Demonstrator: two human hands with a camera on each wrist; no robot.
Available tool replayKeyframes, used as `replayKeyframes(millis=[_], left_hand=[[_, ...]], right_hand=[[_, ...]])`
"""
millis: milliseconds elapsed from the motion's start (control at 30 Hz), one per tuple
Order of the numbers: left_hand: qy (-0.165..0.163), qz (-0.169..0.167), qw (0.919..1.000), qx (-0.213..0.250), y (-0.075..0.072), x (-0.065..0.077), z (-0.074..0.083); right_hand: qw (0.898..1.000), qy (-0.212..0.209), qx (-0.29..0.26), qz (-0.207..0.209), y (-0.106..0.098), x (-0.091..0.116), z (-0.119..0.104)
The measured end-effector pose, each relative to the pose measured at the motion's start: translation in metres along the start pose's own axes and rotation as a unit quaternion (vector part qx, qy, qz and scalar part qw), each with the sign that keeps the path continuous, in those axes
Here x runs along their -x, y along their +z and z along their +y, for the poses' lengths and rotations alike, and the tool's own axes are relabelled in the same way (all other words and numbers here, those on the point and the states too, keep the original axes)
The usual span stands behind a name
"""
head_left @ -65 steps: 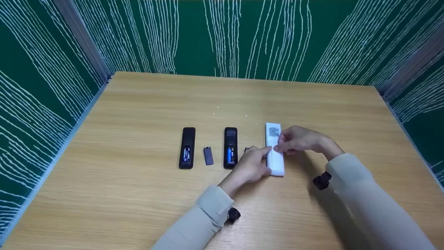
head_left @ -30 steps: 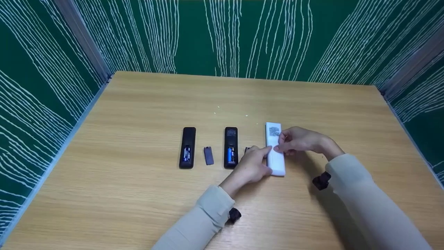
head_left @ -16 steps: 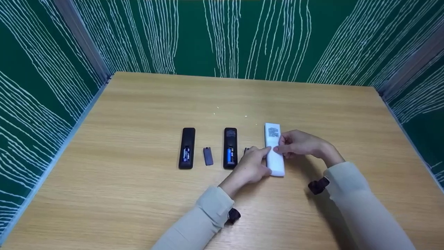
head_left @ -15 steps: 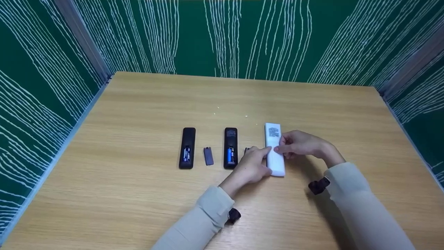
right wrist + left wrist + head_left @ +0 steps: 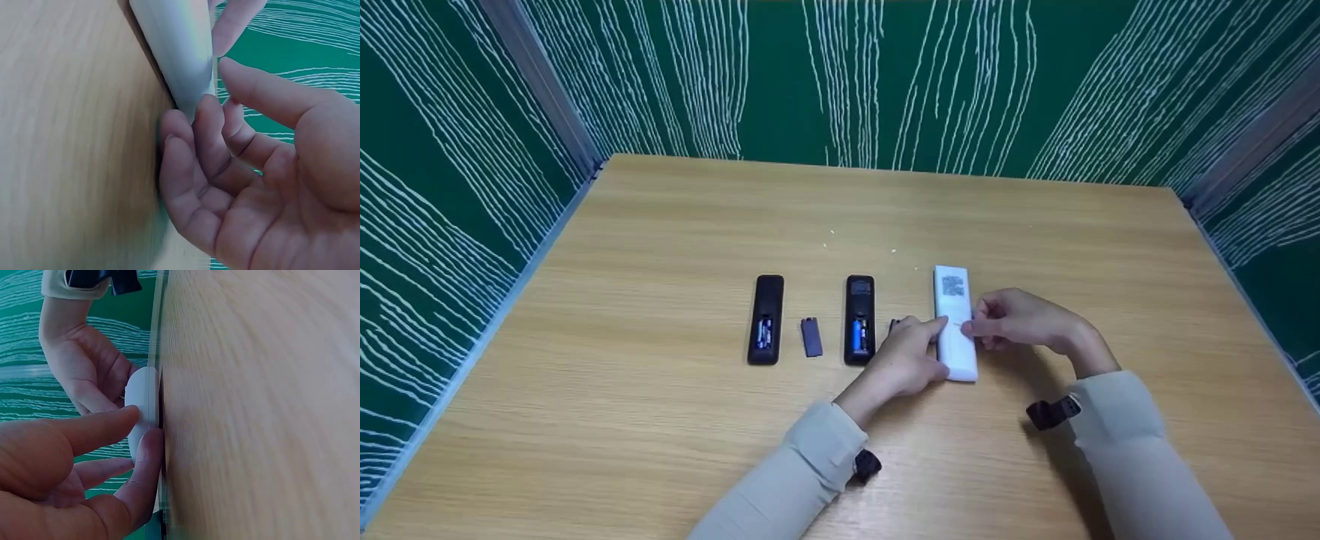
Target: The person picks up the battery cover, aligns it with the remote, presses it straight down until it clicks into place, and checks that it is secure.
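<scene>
Gripping from both sides: white remote (image 5: 960, 357) under work

Left hand (image 5: 906, 356) is gripping the white remote's left edge, one fingertip resting on its upper face and another lying lower, by the near end. Right hand (image 5: 1020, 319) is pinching the right edge opposite, its thumb tip lying over that face and its fingers curling in beside it; how firmly either hand is squeezing, I cannot tell.

Judging by the neighbours, the step in hand is probably loosening the white remote's back cover. To its left a dark remote (image 5: 860, 298), and farther left a second dark remote (image 5: 769, 298), are lying with batteries (image 5: 857, 335) showing; between these two a small dark cover (image 5: 811, 337) is resting. Next move is likely calling for a steady left-hand brace and a push from the right thumb; which way, nothing is showing.

White remote is lying flat on the table (image 5: 660, 420), label side up. Its shell is looking smooth and pale, a grey label (image 5: 952, 286) sitting near the far end, and no open compartment is showing, though fingers are hiding part of the middle.
</scene>
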State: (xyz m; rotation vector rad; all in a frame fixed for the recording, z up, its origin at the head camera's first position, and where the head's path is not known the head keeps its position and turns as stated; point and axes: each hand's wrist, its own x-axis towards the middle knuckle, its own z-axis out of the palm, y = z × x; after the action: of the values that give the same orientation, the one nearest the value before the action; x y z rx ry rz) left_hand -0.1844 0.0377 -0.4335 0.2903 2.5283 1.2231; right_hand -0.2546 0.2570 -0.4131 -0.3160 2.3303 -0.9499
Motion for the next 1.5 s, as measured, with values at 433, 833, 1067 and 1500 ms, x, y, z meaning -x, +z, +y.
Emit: replayKeyframes(millis=[433, 833, 1067, 1500], left_hand=[[-0.013, 0.000, 0.9999, 0.006, 0.002, -0.001, 0.001], [0.004, 0.005, 1.0000, 0.002, -0.001, -0.001, -0.001], [-0.003, 0.004, 1.0000, 0.004, -0.001, 0.000, -0.001], [-0.005, 0.001, 1.0000, 0.008, -0.001, 0.000, 0.001]], right_hand=[[0.999, -0.010, -0.028, 0.016, 0.008, 0.006, 0.005], [0.999, -0.029, -0.028, 0.024, 0.011, 0.004, 0.004], [0.999, -0.014, -0.037, 0.020, 0.012, 0.001, 0.002], [0.999, 0.009, -0.049, 0.010, 0.013, 0.002, 0.001]])
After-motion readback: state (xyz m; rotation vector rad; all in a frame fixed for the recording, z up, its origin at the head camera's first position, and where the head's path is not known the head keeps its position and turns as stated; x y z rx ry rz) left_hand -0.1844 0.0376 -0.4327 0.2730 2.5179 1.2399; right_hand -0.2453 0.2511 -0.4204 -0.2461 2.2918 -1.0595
